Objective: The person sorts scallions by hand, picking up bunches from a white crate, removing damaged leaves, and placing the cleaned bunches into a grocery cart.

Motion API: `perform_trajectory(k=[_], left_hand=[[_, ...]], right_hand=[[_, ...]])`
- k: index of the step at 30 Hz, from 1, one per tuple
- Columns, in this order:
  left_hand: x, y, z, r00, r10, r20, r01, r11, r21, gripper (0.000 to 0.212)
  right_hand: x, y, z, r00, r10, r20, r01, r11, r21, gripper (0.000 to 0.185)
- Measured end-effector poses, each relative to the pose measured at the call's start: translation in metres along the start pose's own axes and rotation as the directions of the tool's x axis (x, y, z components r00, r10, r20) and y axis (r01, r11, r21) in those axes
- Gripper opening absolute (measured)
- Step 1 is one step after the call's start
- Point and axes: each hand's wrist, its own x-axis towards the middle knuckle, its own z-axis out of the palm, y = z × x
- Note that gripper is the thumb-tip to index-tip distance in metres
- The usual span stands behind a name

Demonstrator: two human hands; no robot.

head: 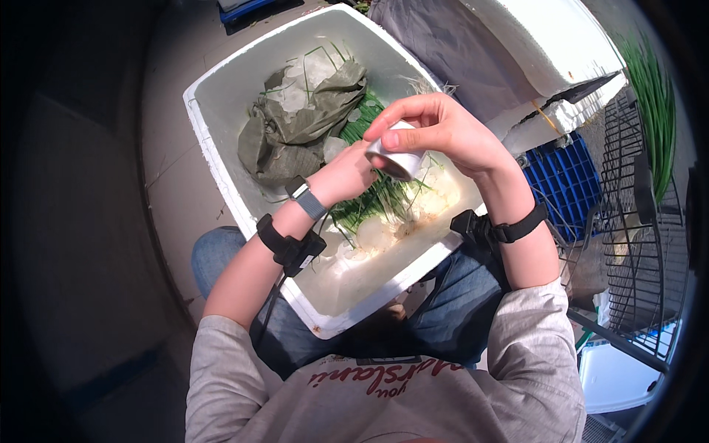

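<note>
Between the thumb and fingers of my right hand (451,130) is a roll of white tape (412,159), its brown core facing down towards me. Below and left of the roll, my left hand (344,174) reaches into a white foam box (388,296); its fingertips are hidden, so its grip cannot be made out. Close by it lie thin green scallions or chives (382,200) with pale, rooty ends. Pieces of ice (374,232) sit along the near side. A crumpled olive-grey cloth or bag (293,160) fills the left side, with more ice (313,69) on its far part.
The foam box stands between my knees. To the right are another white foam box (579,47), a blue plastic grid (562,185) and a black wire basket (631,221) with long greens (656,122). Grey fabric (443,50) lies behind. A white lid-like panel (615,379) is at lower right.
</note>
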Motion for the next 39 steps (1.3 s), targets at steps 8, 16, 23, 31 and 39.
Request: perform_trajectory(k=[8,16,23,31,39], left_hand=[[-0.01,0.033,-0.005,0.962,0.183,-0.201,0.014,0.706,0.708,0.039],[-0.016,0.058,-0.039,0.941,0.285,-0.181,-0.025,0.593,0.805,0.029],[-0.024,0.081,-0.058,0.916,0.397,-0.067,-0.281,0.75,0.599,0.037],[-0.02,0.078,-0.06,0.937,0.06,-0.345,-0.068,0.998,-0.011,0.038],[0.002,0.051,-0.071,0.851,-0.093,-0.517,0.1,0.995,-0.015,0.038]], right_hand=[[0.004,0.014,-0.032,0.993,-0.119,-0.011,0.119,0.993,-0.014,0.059],[-0.011,0.004,-0.045,0.995,-0.031,0.092,0.017,0.988,0.151,0.076],[0.006,0.021,-0.043,0.956,-0.17,0.239,0.07,0.924,0.377,0.078],[0.008,0.038,-0.007,0.965,-0.187,-0.185,0.092,0.898,-0.43,0.069],[-0.002,0.025,0.012,0.867,-0.426,-0.256,0.069,0.614,-0.787,0.065]])
